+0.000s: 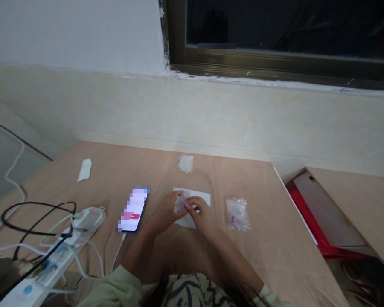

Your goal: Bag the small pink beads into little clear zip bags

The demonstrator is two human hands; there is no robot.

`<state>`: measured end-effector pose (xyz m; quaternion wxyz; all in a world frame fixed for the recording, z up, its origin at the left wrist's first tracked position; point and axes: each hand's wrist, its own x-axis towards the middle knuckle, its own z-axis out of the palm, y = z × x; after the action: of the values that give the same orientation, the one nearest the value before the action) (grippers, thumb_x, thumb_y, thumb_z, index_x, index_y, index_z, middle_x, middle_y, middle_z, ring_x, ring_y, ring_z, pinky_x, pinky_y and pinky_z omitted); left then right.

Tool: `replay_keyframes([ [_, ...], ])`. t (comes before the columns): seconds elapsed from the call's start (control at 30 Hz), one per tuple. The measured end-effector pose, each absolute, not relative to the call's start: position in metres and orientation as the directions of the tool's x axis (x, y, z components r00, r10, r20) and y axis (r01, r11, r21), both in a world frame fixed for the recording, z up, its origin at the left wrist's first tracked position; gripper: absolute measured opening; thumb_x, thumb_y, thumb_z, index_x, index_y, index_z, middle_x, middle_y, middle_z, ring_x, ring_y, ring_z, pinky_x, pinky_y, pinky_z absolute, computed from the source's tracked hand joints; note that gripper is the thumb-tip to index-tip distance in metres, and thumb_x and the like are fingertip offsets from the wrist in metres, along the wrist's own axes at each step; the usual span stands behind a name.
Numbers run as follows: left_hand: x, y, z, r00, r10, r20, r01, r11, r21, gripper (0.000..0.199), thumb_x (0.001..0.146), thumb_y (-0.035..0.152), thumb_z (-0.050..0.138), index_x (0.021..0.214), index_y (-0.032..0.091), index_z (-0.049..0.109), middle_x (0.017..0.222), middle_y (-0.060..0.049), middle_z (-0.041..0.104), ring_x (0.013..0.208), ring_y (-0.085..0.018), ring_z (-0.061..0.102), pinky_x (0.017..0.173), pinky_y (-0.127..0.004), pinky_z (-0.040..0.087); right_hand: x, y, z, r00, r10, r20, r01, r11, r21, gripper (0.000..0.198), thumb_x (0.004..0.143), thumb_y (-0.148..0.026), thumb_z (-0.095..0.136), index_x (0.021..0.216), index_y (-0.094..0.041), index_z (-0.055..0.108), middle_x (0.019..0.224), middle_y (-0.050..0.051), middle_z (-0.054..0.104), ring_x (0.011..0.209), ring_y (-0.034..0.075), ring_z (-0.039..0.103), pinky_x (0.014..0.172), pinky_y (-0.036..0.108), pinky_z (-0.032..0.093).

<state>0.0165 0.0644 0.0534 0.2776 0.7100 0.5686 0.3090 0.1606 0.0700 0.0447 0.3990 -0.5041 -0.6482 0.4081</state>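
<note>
Both my hands are together over a white sheet of paper (188,221) on the wooden table. Between them is a small, pinkish, see-through zip bag (184,199), partly hidden by the fingers. My left hand (167,211) pinches it from the left. The thumb and fingertips of my right hand (202,215) close on its right edge. To the right lies a clear zip bag (238,213) with small pink pieces inside. Beyond the paper rests a flat stack of clear bags (186,163).
A lit phone (134,211) on a white cable lies left of my hands. Farther left are a power strip (86,221) with tangled cords and a white paper scrap (84,169). The wall and window stand behind; past the table's right edge is a red item (307,217).
</note>
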Motion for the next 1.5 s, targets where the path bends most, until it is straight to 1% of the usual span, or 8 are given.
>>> replay_keyframes([
  [0.13,0.005,0.061,0.043,-0.004,1.000,0.025,0.427,-0.021,0.904,0.049,0.071,0.039,0.052,0.112,0.015,0.041,0.119,-0.012,0.045,0.110,-0.024,0.043,0.085,-0.040,0.041,0.171,0.074,0.047,-0.153,0.987,0.051,0.195,0.080,-0.978,0.020,0.074,-0.034,0.048,0.069,-0.017,0.057,0.078,0.003,0.060,0.075,0.015,0.055,0.062,0.025,0.043],
  [0.23,-0.001,0.052,0.027,-0.052,0.993,-0.104,0.066,0.108,0.992,0.043,0.079,0.044,0.036,0.110,0.015,0.044,0.115,-0.013,0.050,0.106,-0.023,0.048,0.085,-0.041,0.042,0.175,0.074,0.051,-0.151,0.988,0.019,0.137,0.040,-0.990,0.020,0.073,-0.034,0.049,0.068,-0.017,0.057,0.079,0.003,0.061,0.074,0.015,0.055,0.062,0.025,0.042],
  [0.37,0.005,0.039,0.017,0.089,0.965,-0.246,-0.341,0.262,0.903,0.034,0.078,0.040,0.044,0.100,0.016,0.053,0.097,-0.009,0.063,0.091,-0.023,0.058,0.080,-0.041,0.046,0.176,0.071,0.060,-0.185,0.983,0.003,0.101,0.022,-0.995,0.019,0.073,-0.034,0.049,0.070,-0.017,0.058,0.078,0.003,0.061,0.071,0.014,0.054,0.062,0.025,0.041],
  [0.53,0.013,0.034,0.023,0.095,0.951,-0.293,-0.585,0.292,0.757,0.019,0.071,0.026,0.059,0.086,0.013,0.060,0.085,-0.007,0.067,0.085,-0.023,0.061,0.081,-0.040,0.045,0.178,0.074,0.063,-0.117,0.993,-0.002,0.001,-0.002,-1.000,0.022,0.071,-0.035,0.050,0.081,-0.017,0.057,0.074,0.003,0.059,0.067,0.014,0.052,0.056,0.025,0.041],
  [0.7,0.008,0.039,0.030,0.026,0.948,-0.317,-0.689,0.247,0.681,0.015,0.072,0.019,0.058,0.086,0.014,0.061,0.089,-0.007,0.067,0.086,-0.021,0.061,0.083,-0.038,0.044,0.176,0.072,0.035,0.074,0.997,0.028,0.276,0.007,-0.961,0.013,0.069,-0.028,0.050,0.075,-0.016,0.054,0.073,0.004,0.056,0.063,0.014,0.049,0.057,0.027,0.040],
  [0.83,0.008,0.046,0.041,-0.010,0.936,-0.352,-0.728,0.234,0.644,0.012,0.072,0.019,0.057,0.082,0.017,0.062,0.084,-0.004,0.068,0.087,-0.021,0.060,0.083,-0.038,0.044,0.157,0.061,0.004,-0.130,0.985,0.117,0.492,0.166,-0.854,0.009,0.067,-0.016,0.052,0.074,-0.017,0.058,0.076,0.005,0.054,0.077,0.017,0.049,0.070,0.031,0.039],
  [1.13,0.006,0.027,0.045,-0.073,0.955,-0.289,-0.670,0.168,0.723,0.025,0.070,0.024,0.058,0.094,0.025,0.061,0.101,-0.002,0.063,0.104,-0.024,0.051,0.088,-0.038,0.041,0.133,0.053,-0.016,-0.302,0.949,0.087,0.679,0.278,-0.680,0.013,0.073,-0.013,0.047,0.072,-0.018,0.060,0.082,0.007,0.051,0.082,0.018,0.047,0.069,0.028,0.039],
  [1.5,0.001,0.044,0.035,0.003,0.934,-0.358,-0.671,0.267,0.692,0.014,0.069,0.024,0.061,0.078,0.014,0.064,0.083,-0.005,0.067,0.089,-0.024,0.059,0.082,-0.043,0.044,0.142,0.051,-0.016,-0.293,0.952,0.092,0.827,0.301,-0.475,0.021,0.076,-0.011,0.043,0.081,-0.020,0.061,0.085,0.009,0.054,0.082,0.020,0.046,0.068,0.028,0.038],
])
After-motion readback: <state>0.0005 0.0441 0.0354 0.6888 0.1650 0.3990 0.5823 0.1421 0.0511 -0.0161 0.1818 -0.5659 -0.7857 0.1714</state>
